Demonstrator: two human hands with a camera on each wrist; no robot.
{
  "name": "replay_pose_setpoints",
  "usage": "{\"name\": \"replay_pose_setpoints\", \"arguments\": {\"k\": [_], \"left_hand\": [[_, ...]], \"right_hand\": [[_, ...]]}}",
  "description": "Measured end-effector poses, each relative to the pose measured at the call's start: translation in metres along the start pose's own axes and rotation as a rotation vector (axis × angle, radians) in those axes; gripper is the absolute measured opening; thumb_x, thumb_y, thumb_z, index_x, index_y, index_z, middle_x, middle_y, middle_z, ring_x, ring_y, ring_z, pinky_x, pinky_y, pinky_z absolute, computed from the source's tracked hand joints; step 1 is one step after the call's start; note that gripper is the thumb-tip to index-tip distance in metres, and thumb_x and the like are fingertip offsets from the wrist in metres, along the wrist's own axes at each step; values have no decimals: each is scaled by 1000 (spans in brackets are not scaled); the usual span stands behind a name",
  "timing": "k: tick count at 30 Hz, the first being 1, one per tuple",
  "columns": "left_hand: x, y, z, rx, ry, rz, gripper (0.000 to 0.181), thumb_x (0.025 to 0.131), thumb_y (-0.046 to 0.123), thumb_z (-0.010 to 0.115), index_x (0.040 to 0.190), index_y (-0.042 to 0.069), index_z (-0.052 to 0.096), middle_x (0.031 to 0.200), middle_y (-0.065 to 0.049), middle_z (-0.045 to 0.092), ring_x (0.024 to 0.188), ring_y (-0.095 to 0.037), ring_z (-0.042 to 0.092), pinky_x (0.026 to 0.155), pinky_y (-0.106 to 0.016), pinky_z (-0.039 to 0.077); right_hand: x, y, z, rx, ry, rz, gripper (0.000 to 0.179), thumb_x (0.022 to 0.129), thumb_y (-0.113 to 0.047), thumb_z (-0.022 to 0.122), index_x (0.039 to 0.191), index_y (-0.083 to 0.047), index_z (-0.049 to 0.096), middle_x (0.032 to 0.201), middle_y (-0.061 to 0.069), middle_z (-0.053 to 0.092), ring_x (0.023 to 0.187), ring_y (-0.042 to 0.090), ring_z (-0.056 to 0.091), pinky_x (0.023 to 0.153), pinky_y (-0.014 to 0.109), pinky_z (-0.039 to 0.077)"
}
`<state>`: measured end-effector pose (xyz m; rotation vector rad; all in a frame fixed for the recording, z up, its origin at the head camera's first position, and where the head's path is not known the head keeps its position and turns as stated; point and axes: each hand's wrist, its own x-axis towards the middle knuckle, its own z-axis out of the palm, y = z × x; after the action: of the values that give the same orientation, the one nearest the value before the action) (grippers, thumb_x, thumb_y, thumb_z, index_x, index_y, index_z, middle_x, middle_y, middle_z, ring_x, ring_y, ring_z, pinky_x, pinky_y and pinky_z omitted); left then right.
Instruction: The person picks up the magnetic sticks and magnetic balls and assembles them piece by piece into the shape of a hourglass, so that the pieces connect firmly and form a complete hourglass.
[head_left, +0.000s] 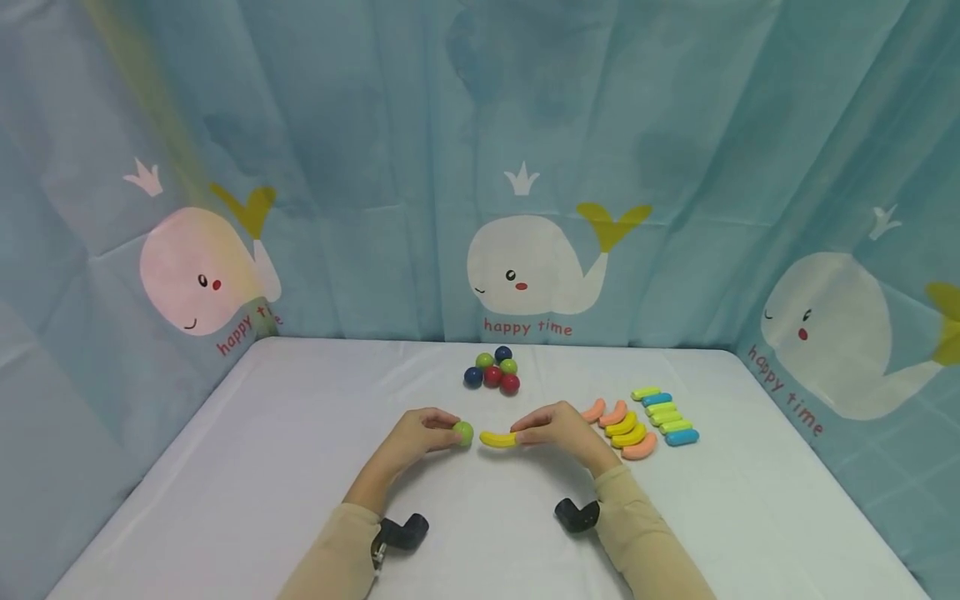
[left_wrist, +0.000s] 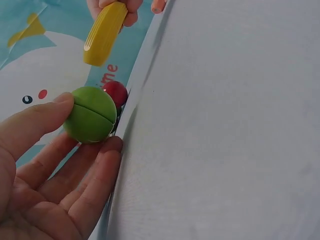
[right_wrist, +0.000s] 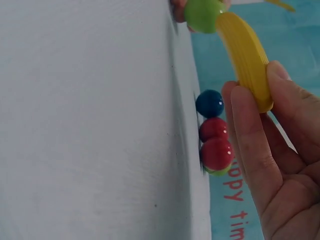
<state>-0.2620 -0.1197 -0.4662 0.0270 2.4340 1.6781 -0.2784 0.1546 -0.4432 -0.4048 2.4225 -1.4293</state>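
Note:
Between thumb and fingertips, my left hand (head_left: 422,435) pinches a green ball (left_wrist: 91,115) with a seam line across it. My right hand (head_left: 558,431) holds a ridged yellow toy banana (right_wrist: 246,60) by one end, its free tip directed at the ball. In the head view a small gap separates the toy banana (head_left: 498,439) from the green ball (head_left: 463,433). Both hands are over the middle of the white table, close together. Behind them sits a cluster of balls: red (head_left: 492,376), dark blue (head_left: 473,377) and green (head_left: 484,361).
Right of my right hand lie yellow toy bananas (head_left: 628,435) and orange curved pieces (head_left: 639,447). Beside them is a row of blue and yellow-green cylinders (head_left: 681,437). A blue whale-print curtain (head_left: 405,250) surrounds the white table (head_left: 300,433). Each wrist wears a black camera (head_left: 405,532).

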Motion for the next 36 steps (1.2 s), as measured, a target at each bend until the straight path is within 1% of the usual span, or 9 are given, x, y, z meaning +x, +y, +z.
{"name": "replay_pose_setpoints", "arguments": {"k": [4,6,10,16,19,21,27,33,36], "left_hand": [[0,-1,2,-25,6,-6,32,83,20,79,112,9,73,110,-6,74,96,-14,69,88,-34,59],[1,-1,3,-49,-4,-7,32,84,19,78,114,8,73,111,-7,74,97,-15,70,89,-34,59],[1,-1,4,-93,-26,-5,33,85,19,76,116,7,73,115,-10,73,97,-15,72,90,-34,59],[0,0,5,-98,-24,-5,32,87,21,75,117,9,73,118,-9,72,99,-16,71,91,-35,59],[0,0,6,-101,-27,-7,33,87,21,75,117,8,72,119,-9,71,101,-17,70,90,-34,59],[0,0,7,-111,-27,-5,33,87,21,75,116,7,72,119,-10,71,101,-17,70,90,-33,59],[-1,2,5,-151,-16,-4,31,85,19,76,112,5,72,110,-9,74,92,-14,70,85,-32,60],[1,3,6,-140,-21,-22,29,85,21,77,110,7,73,107,-7,75,90,-13,70,84,-30,60],[0,3,7,-136,-26,-14,29,85,22,77,110,7,73,107,-7,75,91,-14,71,84,-30,60]], "right_hand": [[-1,0,2,-8,7,29,23,86,-25,78,104,-10,79,100,5,78,86,11,68,87,32,58],[-1,1,2,-2,0,33,23,86,-25,78,104,-10,78,101,5,78,87,11,68,87,32,59],[-1,1,4,4,-8,26,23,86,-25,78,104,-10,78,101,5,78,87,11,68,86,31,58],[-1,1,3,-6,4,-11,23,86,-25,78,104,-10,79,96,5,78,84,11,69,85,30,59],[-2,1,4,1,1,-8,23,86,-25,78,104,-10,79,97,5,78,85,10,68,85,29,59],[-2,1,5,5,0,-2,23,86,-24,78,104,-10,78,98,5,78,85,11,68,85,30,58],[-1,3,6,9,-1,-5,24,86,-25,78,105,-10,78,99,5,78,86,11,68,85,29,59],[-1,4,6,27,-5,-6,25,86,-26,78,106,-9,78,100,5,78,87,10,68,85,29,59],[-2,3,6,34,-12,-10,27,86,-27,78,106,-10,78,101,5,77,87,10,67,85,28,58]]}}
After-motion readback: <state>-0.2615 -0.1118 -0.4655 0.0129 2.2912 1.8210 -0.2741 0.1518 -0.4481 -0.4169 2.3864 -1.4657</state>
